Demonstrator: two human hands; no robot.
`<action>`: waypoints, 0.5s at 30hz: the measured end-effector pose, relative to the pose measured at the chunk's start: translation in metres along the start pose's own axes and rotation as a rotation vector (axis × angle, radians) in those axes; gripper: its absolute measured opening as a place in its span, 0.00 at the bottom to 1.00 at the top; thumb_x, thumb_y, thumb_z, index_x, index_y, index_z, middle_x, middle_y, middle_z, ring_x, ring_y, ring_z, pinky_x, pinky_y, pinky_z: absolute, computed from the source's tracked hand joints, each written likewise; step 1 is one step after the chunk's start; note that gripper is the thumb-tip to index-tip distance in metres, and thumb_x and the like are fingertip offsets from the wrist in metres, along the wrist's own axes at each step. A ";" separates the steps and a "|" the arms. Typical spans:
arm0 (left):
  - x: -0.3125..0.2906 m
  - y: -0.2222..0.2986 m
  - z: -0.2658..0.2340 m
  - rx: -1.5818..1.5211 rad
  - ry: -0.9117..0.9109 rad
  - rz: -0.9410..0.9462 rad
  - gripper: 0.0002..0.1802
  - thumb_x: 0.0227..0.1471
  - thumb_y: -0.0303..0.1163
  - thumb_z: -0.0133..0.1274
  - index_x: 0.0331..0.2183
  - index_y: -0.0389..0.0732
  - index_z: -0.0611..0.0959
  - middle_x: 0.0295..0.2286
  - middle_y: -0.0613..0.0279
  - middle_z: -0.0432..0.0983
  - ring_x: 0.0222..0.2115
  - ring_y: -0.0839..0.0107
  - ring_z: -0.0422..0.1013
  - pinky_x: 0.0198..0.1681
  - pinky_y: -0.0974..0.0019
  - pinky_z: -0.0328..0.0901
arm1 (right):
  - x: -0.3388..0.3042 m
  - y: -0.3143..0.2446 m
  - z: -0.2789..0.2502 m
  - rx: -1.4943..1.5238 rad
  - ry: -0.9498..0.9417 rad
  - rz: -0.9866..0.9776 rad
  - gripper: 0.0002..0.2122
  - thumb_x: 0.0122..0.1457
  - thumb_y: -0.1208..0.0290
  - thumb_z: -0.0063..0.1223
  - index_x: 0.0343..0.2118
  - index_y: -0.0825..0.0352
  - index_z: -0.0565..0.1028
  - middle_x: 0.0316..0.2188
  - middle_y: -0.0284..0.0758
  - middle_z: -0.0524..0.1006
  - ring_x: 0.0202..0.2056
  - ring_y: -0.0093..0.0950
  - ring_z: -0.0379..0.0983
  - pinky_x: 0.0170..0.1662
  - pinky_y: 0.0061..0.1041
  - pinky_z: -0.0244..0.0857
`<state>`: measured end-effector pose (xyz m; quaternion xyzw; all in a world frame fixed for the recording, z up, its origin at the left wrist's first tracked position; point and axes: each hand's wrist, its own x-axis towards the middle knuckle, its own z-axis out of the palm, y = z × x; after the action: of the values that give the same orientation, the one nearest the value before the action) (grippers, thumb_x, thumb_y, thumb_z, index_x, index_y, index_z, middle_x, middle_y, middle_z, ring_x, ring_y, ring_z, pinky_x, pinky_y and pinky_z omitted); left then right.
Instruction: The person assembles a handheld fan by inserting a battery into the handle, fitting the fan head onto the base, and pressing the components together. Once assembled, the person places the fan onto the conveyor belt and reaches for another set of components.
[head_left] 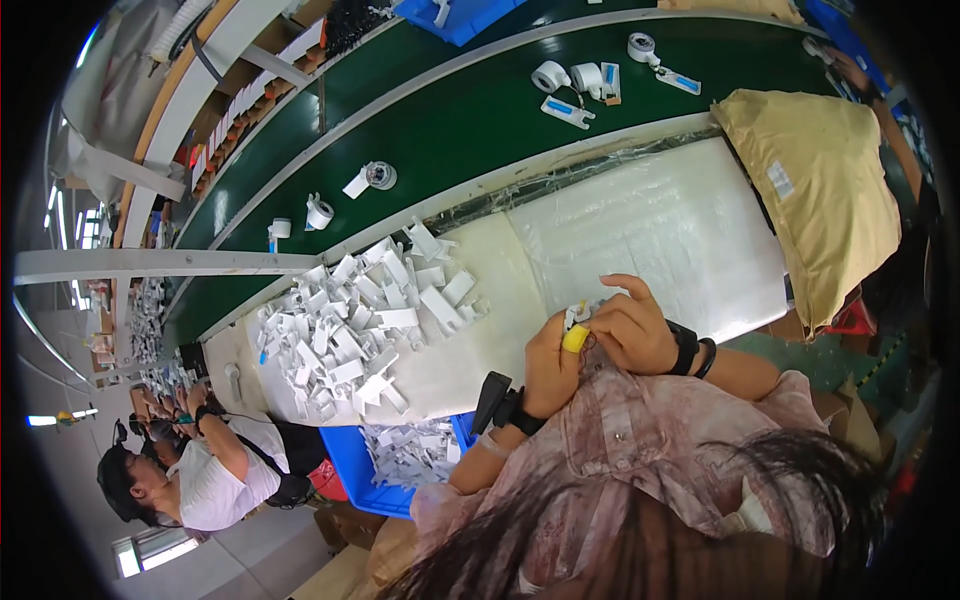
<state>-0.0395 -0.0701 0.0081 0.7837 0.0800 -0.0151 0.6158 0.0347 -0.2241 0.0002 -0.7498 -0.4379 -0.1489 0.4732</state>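
Close to my chest, over the near edge of the worktable, my two hands meet. My left hand (552, 368) is closed, pinching a small white plastic part (575, 316) that is mostly hidden by the fingers. A yellow wrap (575, 338) shows around one of its fingertips. My right hand (637, 332) touches the same part from the other side, thumb and fingers bent in on it, one finger raised. To the left lies a large heap of white plastic pieces (345, 335) on the pale table cover (500, 370).
A green conveyor belt (450, 140) runs behind the table, carrying white round reels with blue-marked tabs (566, 110). A blue bin (345, 465) of white parts stands at lower left. A yellow-brown sack (820, 200) lies right. Another person (215, 465) works far left.
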 end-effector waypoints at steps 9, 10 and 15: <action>0.013 -0.014 -0.008 0.045 -0.075 -0.024 0.14 0.57 0.26 0.48 0.45 0.33 0.74 0.25 0.61 0.74 0.22 0.78 0.70 0.25 0.73 0.64 | 0.007 0.014 0.001 0.011 -0.041 0.018 0.11 0.41 0.82 0.61 0.30 0.64 0.76 0.28 0.33 0.74 0.34 0.34 0.71 0.51 0.39 0.64; 0.014 -0.011 -0.009 0.045 -0.081 -0.029 0.14 0.57 0.26 0.48 0.45 0.33 0.74 0.25 0.61 0.74 0.22 0.78 0.70 0.25 0.73 0.64 | 0.008 0.015 -0.001 0.037 -0.071 0.030 0.11 0.43 0.81 0.61 0.31 0.64 0.77 0.30 0.34 0.74 0.36 0.34 0.71 0.50 0.38 0.65; 0.021 -0.012 -0.020 -0.339 -0.082 -0.126 0.14 0.58 0.26 0.47 0.46 0.35 0.72 0.31 0.62 0.76 0.28 0.76 0.72 0.34 0.69 0.68 | 0.008 0.027 -0.007 0.279 -0.098 0.227 0.11 0.49 0.77 0.60 0.37 0.64 0.76 0.35 0.35 0.75 0.40 0.35 0.71 0.48 0.32 0.64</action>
<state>-0.0223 -0.0460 -0.0014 0.6610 0.1049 -0.0718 0.7395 0.0623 -0.2302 -0.0073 -0.7280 -0.3894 0.0044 0.5642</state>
